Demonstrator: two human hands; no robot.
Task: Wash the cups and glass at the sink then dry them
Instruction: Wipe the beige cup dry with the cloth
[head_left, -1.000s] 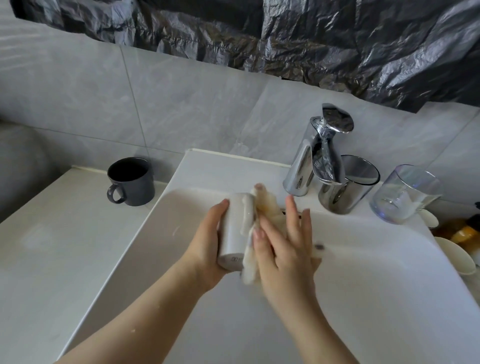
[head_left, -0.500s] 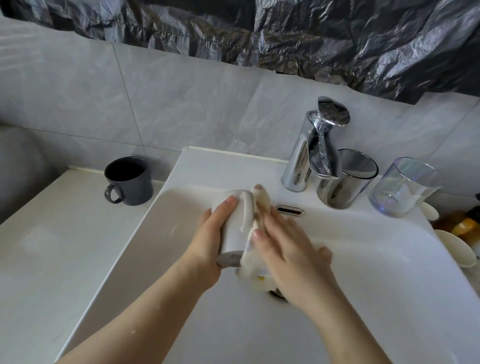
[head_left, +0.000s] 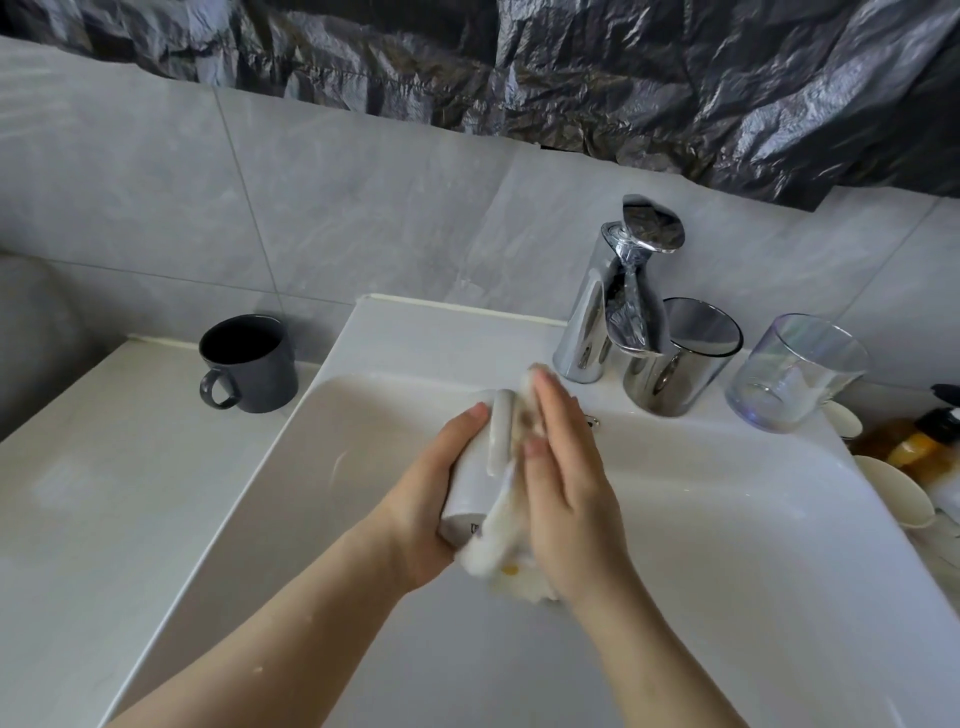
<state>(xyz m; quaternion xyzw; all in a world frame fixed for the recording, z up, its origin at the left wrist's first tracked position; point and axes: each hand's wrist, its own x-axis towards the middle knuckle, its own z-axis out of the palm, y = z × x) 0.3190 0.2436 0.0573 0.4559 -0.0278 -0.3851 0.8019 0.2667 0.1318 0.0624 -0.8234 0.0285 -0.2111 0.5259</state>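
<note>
Over the white sink (head_left: 727, 519) my left hand (head_left: 431, 499) grips a white mug (head_left: 480, 467), tilted with its base toward me and its handle facing up. My right hand (head_left: 566, 483) presses a pale cloth (head_left: 498, 535) flat against the mug's right side, fingers straight. The cloth hangs below the mug. A dark grey mug (head_left: 249, 361) stands upright on the counter to the left. A shiny metal cup (head_left: 680, 356) and a clear glass (head_left: 795, 371) stand on the sink's back ledge at the right.
A chrome tap (head_left: 613, 296) rises from the back ledge, just beyond my hands. A white counter (head_left: 93, 493) lies to the left. At the right edge are small cream dishes (head_left: 893, 491) and an amber bottle (head_left: 919, 441). Grey tiles and black plastic sheeting form the back wall.
My right hand has slid up along the mug with the cloth, fingers now straight and reaching the rim. The left hand keeps its hold and the mug has barely shifted.
</note>
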